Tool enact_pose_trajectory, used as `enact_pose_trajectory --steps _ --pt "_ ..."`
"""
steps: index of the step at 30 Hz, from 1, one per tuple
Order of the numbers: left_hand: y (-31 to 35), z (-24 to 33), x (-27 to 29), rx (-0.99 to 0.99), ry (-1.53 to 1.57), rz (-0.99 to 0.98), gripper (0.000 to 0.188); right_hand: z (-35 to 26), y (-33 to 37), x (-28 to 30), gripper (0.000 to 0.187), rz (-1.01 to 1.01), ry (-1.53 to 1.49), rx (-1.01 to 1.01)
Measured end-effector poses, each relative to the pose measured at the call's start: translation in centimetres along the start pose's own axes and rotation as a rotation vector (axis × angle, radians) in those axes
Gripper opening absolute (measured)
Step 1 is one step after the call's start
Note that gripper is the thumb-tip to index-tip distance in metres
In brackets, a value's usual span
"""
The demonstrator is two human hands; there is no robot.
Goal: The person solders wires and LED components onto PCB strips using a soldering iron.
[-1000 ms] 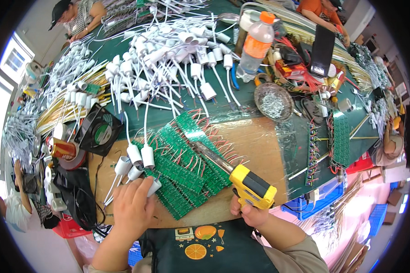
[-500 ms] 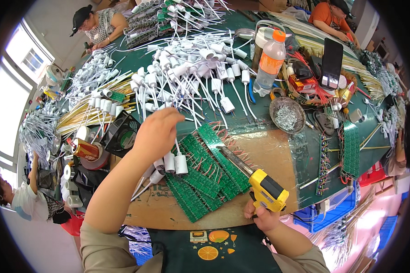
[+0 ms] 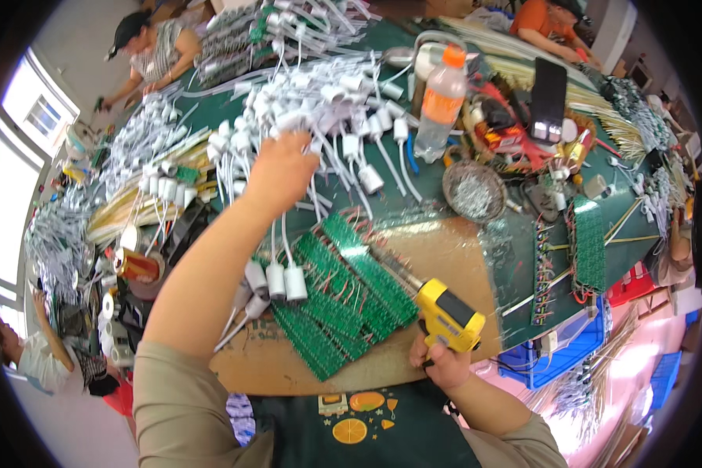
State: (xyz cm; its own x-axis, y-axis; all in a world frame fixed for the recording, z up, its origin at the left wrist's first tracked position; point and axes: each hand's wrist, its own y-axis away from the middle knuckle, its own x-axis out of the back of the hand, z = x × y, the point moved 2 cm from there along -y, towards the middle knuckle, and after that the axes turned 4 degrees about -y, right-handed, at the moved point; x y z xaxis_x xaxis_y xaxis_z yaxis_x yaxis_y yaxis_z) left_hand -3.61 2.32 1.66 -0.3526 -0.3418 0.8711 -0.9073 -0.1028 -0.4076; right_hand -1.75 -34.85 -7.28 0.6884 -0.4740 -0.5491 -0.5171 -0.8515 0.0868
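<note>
My left hand [image 3: 282,173] reaches over the near edge of a heap of white cylindrical pieces with white wires [image 3: 320,105]. Its fingertips are smeared by motion among them, so I cannot tell whether they grip one. In my right hand [image 3: 444,363] is a yellow and black soldering gun [image 3: 449,313], its long metal barrel angled up and left over the green circuit boards [image 3: 351,292]. These strips lie fanned on a brown board [image 3: 460,257], with short reddish wires sticking up. Several wired white cylinders [image 3: 295,282] rest at the boards' left edge.
Beyond the brown board stand a metal bowl of shiny bits [image 3: 474,192], an orange-capped bottle [image 3: 441,101] and an upright phone [image 3: 548,101]. A red and yellow can [image 3: 136,265] is left of my forearm. Other people [image 3: 160,51] work around the table.
My left hand has moved away from me into the white heap. The right hand keeps the soldering gun over the boards. The whole view has shifted slightly.
</note>
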Motion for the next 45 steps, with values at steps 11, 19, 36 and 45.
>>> enact_pose_trajectory --steps 11,19,36,45 --pt "13.4 3.4 14.5 0.831 1.499 0.508 0.015 -0.8 -0.2 -0.2 0.074 0.077 -0.122 0.002" --pt "27.4 6.7 10.5 1.061 1.418 0.313 0.033 -0.7 -0.2 -0.9 0.073 0.037 -0.030 0.029" --pt "21.6 4.8 17.9 0.868 0.092 -0.120 0.052 -0.4 -0.4 -0.6 0.073 0.012 -0.018 0.050" --pt "20.9 3.6 20.3 0.723 0.265 -0.294 0.053 -0.5 -0.4 -0.6 0.073 0.012 -0.042 0.058"
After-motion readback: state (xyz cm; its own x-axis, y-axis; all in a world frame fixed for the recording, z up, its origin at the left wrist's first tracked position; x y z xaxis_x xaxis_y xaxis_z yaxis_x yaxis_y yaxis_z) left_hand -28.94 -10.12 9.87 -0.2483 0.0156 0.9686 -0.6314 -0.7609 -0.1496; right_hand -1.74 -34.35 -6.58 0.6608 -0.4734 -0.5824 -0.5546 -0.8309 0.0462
